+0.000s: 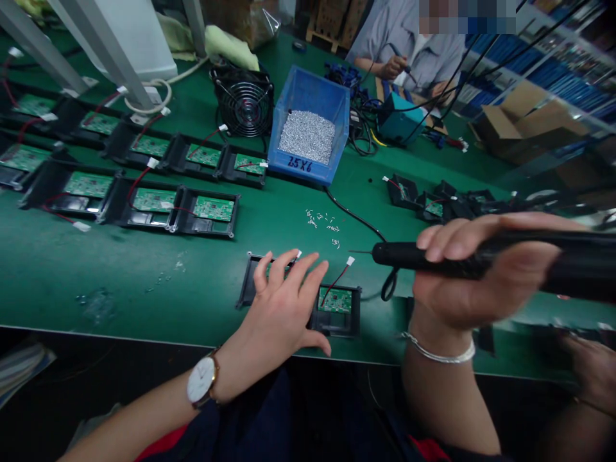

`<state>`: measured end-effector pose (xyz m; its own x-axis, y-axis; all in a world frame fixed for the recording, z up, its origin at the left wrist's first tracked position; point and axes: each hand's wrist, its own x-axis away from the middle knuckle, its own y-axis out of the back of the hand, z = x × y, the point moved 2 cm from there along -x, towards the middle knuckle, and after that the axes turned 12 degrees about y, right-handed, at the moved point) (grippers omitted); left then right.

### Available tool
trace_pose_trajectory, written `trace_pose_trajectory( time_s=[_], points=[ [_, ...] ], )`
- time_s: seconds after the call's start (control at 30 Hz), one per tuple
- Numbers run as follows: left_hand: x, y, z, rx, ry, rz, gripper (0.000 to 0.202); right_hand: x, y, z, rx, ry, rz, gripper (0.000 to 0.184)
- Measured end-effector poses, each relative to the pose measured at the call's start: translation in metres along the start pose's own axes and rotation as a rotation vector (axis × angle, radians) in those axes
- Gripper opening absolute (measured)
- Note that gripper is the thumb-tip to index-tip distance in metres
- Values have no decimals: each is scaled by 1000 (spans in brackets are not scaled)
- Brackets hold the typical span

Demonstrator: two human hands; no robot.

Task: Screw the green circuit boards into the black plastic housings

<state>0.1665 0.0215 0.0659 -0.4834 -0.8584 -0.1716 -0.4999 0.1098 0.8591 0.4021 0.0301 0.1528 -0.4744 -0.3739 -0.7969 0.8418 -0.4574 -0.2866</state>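
Note:
My right hand (462, 282) is wrapped round a black electric screwdriver (500, 260), its thin bit pointing left above the bench. With fingers spread, my left hand (283, 301) hovers over or rests on a black plastic housing (248, 285); the hand covers most of it, and I cannot tell whether they touch. Just right of that hand lies another black housing (353, 321) holding a green circuit board (335, 299), from which a red and black wire with a white connector (350, 260) sticks up. Small loose screws (315, 221) are scattered beyond the hands.
A blue bin (308, 168) full of small screws stands behind, beside a black fan (248, 102). Rows of housings with boards (156, 200) line the left. More housings (433, 202) lie at right. A co-worker (409, 51) sits opposite; another person's hand (591, 366) shows at lower right.

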Motion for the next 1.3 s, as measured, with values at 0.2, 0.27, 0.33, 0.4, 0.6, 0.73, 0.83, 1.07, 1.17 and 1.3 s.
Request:
trace_pose_trajectory(
  time_s=[0.2,0.27,0.33,0.4,0.6,0.73,0.83,1.07,1.17,1.3],
  points=[
    [4,34,47,-144,85,-72,129,16,-21,-46,51,-58,42,31],
    [8,40,62,-178,112,-77,126,19,-20,-49,69,-79,56,30],
    [12,41,74,-183,138,-67,119,21,-20,-49,72,-92,65,29],
    [16,40,80,-167,159,-45,110,23,-22,-50,73,-90,67,29],
    [20,34,78,-110,157,-31,100,24,-28,-50,61,-96,80,31],
    [24,30,73,-66,138,-32,102,17,-33,-39,47,-83,82,31],
    [23,28,71,37,139,-62,104,8,-41,-24,-1,-47,79,31],
    [2,28,56,288,295,-77,48,4,-73,14,-106,-56,104,32],
    [-7,30,50,330,341,-79,32,10,-83,25,-139,-96,75,28],
    [-11,32,49,381,373,-76,12,15,-88,31,-141,-160,71,25]
  ],
)
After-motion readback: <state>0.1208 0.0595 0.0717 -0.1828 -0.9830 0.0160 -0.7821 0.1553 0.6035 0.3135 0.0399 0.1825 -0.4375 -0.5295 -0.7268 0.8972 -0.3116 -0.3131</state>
